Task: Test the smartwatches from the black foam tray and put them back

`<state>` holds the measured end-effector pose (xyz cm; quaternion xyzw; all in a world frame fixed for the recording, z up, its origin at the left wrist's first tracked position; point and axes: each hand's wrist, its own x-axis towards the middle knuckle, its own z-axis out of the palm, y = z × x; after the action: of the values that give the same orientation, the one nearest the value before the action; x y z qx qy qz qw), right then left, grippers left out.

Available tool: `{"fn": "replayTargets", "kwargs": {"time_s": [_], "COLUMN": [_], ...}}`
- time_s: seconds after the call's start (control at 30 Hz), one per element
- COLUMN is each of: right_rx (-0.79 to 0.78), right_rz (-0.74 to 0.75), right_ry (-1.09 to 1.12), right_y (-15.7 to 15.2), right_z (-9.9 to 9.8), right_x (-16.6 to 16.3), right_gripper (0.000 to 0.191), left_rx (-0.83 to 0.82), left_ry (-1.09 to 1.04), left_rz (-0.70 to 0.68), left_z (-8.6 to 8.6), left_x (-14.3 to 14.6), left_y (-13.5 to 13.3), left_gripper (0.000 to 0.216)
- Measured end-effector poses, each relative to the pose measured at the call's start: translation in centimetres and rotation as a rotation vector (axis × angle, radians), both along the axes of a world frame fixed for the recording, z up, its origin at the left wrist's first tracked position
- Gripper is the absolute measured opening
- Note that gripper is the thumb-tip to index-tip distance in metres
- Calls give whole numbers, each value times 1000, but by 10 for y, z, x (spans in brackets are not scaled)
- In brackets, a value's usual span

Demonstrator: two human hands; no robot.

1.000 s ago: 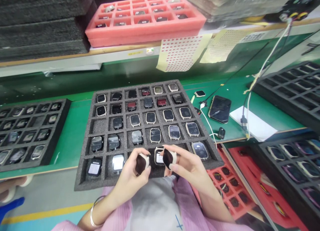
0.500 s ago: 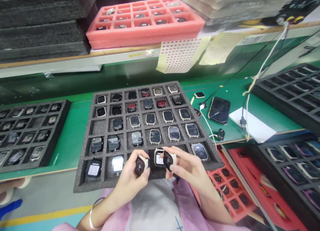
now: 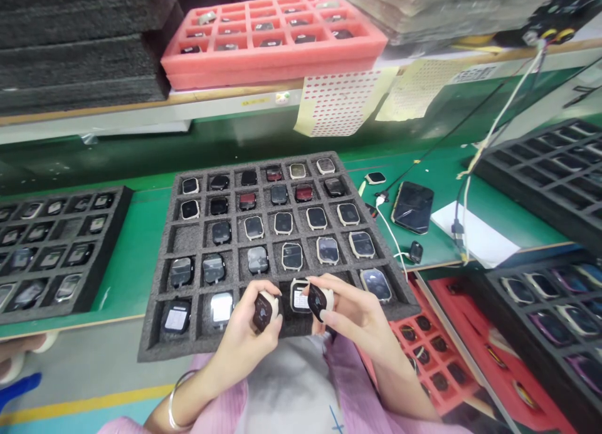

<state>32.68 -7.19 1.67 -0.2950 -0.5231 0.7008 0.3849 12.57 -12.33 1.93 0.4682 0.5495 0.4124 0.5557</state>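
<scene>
A dark grey foam tray (image 3: 162, 283) with a grid of cells lies in front of me on the green bench, most cells holding a smartwatch body. My left hand (image 3: 244, 333) is closed on one watch body (image 3: 263, 310), dark face turned toward me. My right hand (image 3: 350, 315) pinches a second watch body (image 3: 318, 301), tilted on edge. Both hands hover over the tray's near row, either side of a lit watch (image 3: 299, 296) lying in its cell. Two more watches with lit screens (image 3: 221, 306) sit in the near left cells.
A second dark tray of watches (image 3: 56, 252) lies at the left. A phone (image 3: 414, 206), cables and a white sheet (image 3: 475, 230) lie at the right. Red and dark trays (image 3: 540, 308) stand at lower right. A pink foam tray (image 3: 273, 39) sits on the shelf above.
Both hands have turned their watch bodies slightly more edge-on; the hands stay in nearly the same place above the near row.
</scene>
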Motion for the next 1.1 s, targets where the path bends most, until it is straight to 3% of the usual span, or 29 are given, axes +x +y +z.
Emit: {"fn": "replayTargets", "kwargs": {"time_s": [0.47,0.67,1.1], "right_rx": [-8,-37,-42], "right_rz": [-33,-23,-52], "right_ry": [-23,16,-6], "right_y": [-3,-4,-5], "right_z": [0,0,0], "right_x": [0,-1,-1], "right_gripper": [38,38,37], "left_rx": [56,-24,13], "left_ry": [-4,16,-6], "left_rz": [47,-39,49], "left_z": [3,4,2], "left_x": [0,1,1], "left_y": [1,1,0], "left_gripper": [24,25,25]}}
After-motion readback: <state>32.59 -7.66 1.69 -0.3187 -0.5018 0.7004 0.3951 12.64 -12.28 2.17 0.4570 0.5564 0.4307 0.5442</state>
